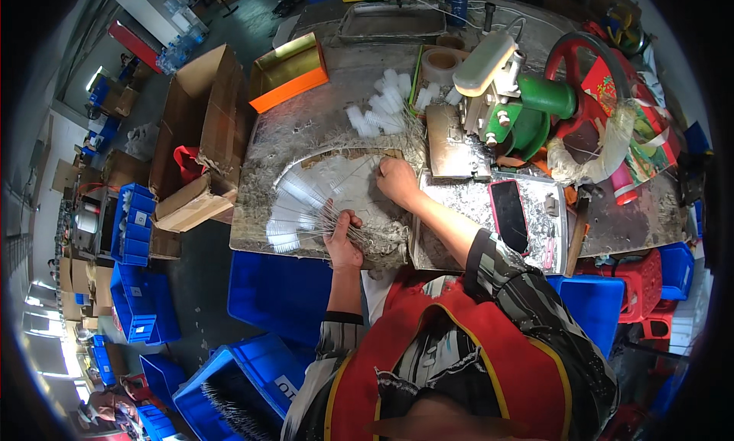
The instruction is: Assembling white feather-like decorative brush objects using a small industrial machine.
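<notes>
Left hand (pixel 343 243) clamped around the stems of fanned white-tipped wire brushes (pixel 306 200), tips spreading left and away, right hand (pixel 397 180) pinching one stem, metal worktable (pixel 306 127).

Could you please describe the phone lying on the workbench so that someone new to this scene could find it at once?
Start at the green machine with the red handwheel at the far right of the metal workbench. In front of it, nearer the person, lies a shallow metal tray beside the right forearm. The phone rests flat on that tray: a dark slab with a reddish-pink rim, the only glossy black thing among the wire scraps.
</notes>
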The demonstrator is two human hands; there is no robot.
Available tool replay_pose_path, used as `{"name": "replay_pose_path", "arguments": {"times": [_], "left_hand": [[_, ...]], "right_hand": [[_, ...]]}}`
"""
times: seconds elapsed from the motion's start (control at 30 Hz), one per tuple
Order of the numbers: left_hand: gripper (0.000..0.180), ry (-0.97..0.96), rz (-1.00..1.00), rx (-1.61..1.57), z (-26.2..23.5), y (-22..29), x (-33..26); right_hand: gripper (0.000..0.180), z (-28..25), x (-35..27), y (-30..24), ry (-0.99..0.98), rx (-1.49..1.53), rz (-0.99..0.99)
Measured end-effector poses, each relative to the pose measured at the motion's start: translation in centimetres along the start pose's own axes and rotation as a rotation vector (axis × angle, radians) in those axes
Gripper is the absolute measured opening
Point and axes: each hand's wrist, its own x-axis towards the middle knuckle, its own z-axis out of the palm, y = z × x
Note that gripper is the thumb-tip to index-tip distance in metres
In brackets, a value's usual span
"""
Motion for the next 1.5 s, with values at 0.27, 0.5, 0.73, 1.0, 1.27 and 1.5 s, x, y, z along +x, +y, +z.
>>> {"name": "replay_pose_path", "arguments": {"times": [0.27, 0.5, 0.73, 1.0, 1.27, 1.5], "left_hand": [[0.05, 0.076, 0.003, 0.073, 0.1, 0.4, -0.3], [0.039, 0.005, -0.112, -0.036, 1.0, 0.2, -0.8], [0.034, -0.495, 0.777, 0.919, 1.7, -1.7, -3.2], [0.039, -0.684, 0.203, 0.576, 7.5, -1.4, -7.6], [0.049, -1.633, 0.478, 1.328, 17.9, -7.2, -16.0], [0.065, -1.904, 0.329, 1.367, 20.5, -10.1, -20.3]], "right_hand": [[0.01, -0.8, -1.5, 0.0, -0.009, 0.086, -0.045], [0.006, -4.0, -5.2, -1.4, 0.04, 0.343, -0.358], [0.023, -6.5, -10.3, -4.2, -0.239, 0.445, -0.431], [0.053, -16.6, -15.2, -0.5, 0.305, 0.616, -0.43], [0.043, -15.4, -20.9, 2.6, 0.535, 0.587, -0.01], [0.029, -26.2, -42.8, 21.3, 0.945, 0.33, 0.621]]}}
